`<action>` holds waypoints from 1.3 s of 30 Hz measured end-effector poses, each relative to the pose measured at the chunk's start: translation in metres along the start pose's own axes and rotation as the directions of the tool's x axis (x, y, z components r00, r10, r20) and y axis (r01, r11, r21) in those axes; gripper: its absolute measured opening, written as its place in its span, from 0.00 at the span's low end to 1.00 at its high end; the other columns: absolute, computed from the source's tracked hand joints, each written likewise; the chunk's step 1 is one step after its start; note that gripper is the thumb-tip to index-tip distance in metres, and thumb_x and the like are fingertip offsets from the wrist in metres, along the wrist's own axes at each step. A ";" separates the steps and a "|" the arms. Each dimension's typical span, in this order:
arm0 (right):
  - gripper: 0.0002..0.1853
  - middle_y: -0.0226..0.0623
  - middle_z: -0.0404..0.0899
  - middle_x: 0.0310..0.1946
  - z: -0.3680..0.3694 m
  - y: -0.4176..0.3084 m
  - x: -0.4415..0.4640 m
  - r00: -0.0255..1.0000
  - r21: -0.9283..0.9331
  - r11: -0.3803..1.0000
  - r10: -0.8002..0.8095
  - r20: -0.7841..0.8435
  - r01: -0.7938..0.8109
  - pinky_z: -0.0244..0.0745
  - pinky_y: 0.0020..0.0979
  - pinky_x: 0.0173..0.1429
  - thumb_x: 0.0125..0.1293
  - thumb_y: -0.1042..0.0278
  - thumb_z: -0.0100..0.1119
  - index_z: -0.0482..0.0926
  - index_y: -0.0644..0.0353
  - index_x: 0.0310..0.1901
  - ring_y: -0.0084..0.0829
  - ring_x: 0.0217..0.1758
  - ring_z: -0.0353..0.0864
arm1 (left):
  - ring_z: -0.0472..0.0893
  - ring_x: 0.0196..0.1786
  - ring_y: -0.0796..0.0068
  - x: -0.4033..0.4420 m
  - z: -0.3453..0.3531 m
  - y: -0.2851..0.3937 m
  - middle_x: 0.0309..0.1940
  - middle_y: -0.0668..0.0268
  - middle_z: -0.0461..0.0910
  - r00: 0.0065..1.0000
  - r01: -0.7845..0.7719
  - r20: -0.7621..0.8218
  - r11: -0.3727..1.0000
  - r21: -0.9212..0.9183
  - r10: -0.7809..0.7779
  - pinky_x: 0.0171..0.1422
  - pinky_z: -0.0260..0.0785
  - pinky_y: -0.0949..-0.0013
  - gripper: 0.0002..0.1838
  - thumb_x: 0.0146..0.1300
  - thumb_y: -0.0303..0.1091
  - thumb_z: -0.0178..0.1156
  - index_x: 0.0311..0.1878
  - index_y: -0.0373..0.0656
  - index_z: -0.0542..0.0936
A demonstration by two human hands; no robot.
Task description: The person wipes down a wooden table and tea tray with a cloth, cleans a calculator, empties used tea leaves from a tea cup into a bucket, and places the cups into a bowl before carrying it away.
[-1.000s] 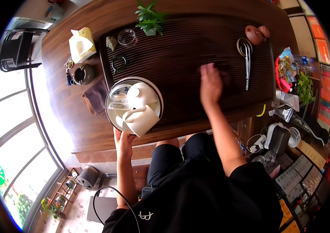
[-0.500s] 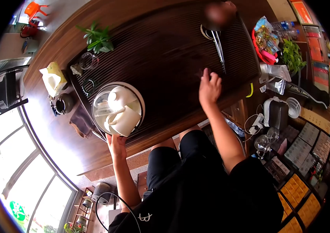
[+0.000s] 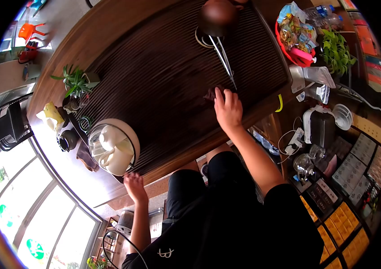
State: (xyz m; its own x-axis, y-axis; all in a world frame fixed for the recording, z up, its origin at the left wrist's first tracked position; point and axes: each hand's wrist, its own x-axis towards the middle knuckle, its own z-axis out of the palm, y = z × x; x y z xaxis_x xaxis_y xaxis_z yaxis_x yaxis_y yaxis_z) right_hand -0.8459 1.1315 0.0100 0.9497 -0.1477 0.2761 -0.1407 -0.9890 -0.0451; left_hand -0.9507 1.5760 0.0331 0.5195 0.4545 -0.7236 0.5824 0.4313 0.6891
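Note:
My right hand (image 3: 229,110) presses its fingers on a small dark cloth (image 3: 209,94) that lies on the ribbed dark tea tray (image 3: 168,80). Metal tongs (image 3: 222,58) lie just beyond those fingers, pointing toward them. At the tray's near left edge is my left hand (image 3: 135,186), its fingers loosely curled and apart, with nothing seen in them. Just above it stands a round clear-sided bowl (image 3: 137,142) holding white cups and a white pitcher (image 3: 118,157).
A brown rounded object (image 3: 217,18), smeared, stands at the far side near a ring. A potted plant (image 3: 76,83), a tissue pack (image 3: 51,115) and a dark pot (image 3: 67,140) line the left. A red basket of snacks (image 3: 295,36) sits right, beside a leafy plant (image 3: 335,51).
My left hand has come away from the bowl's rim toward the table edge. My right hand has shifted slightly with the cloth. The whole view has turned a little.

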 end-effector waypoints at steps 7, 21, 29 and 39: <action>0.15 0.34 0.71 0.37 -0.008 -0.038 0.003 0.980 0.460 0.885 -0.155 0.127 0.080 0.67 0.38 0.37 0.58 0.63 0.68 0.81 0.53 0.47 0.36 0.38 0.75 | 0.75 0.37 0.77 -0.099 0.215 -0.025 0.35 0.67 0.75 0.636 -0.667 0.721 0.665 0.335 0.275 0.42 0.70 0.72 0.05 0.71 0.25 0.59 0.47 0.39 0.77; 0.19 0.40 0.77 0.45 -0.007 0.058 -0.017 0.972 0.221 0.975 -0.024 0.232 -0.029 0.76 0.39 0.35 0.61 0.61 0.67 0.81 0.54 0.54 0.41 0.38 0.79 | 0.81 0.44 0.54 -0.083 0.520 -0.088 0.43 0.55 0.77 0.422 -0.819 0.657 -0.047 0.571 0.625 0.43 0.77 0.54 0.27 0.57 0.38 0.72 0.51 0.38 0.67; 0.27 0.39 0.71 0.43 -0.013 0.170 0.000 0.973 -0.006 0.991 0.132 0.191 -0.133 0.74 0.42 0.37 0.61 0.62 0.66 0.78 0.51 0.64 0.42 0.43 0.75 | 0.83 0.35 0.46 -0.079 0.515 -0.060 0.38 0.46 0.79 0.638 -0.753 0.640 0.170 0.636 0.428 0.35 0.77 0.51 0.25 0.63 0.37 0.67 0.50 0.35 0.63; 0.20 0.41 0.78 0.44 0.018 0.214 0.193 0.969 0.024 0.987 0.163 -0.185 -0.161 0.78 0.41 0.52 0.62 0.73 0.61 0.79 0.58 0.57 0.45 0.48 0.79 | 0.83 0.40 0.48 -0.072 0.509 -0.063 0.53 0.51 0.72 0.467 -0.865 0.734 0.084 0.494 0.493 0.38 0.79 0.54 0.31 0.64 0.39 0.67 0.64 0.37 0.66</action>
State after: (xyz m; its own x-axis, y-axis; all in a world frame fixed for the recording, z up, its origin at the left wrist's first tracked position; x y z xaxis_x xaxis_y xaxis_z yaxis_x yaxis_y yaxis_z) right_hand -0.6877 0.8916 0.0363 0.8459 -0.3050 0.4376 -0.2851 -0.9519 -0.1124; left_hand -0.7063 1.1197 0.0213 0.9887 -0.1473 -0.0276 -0.0920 -0.7421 0.6640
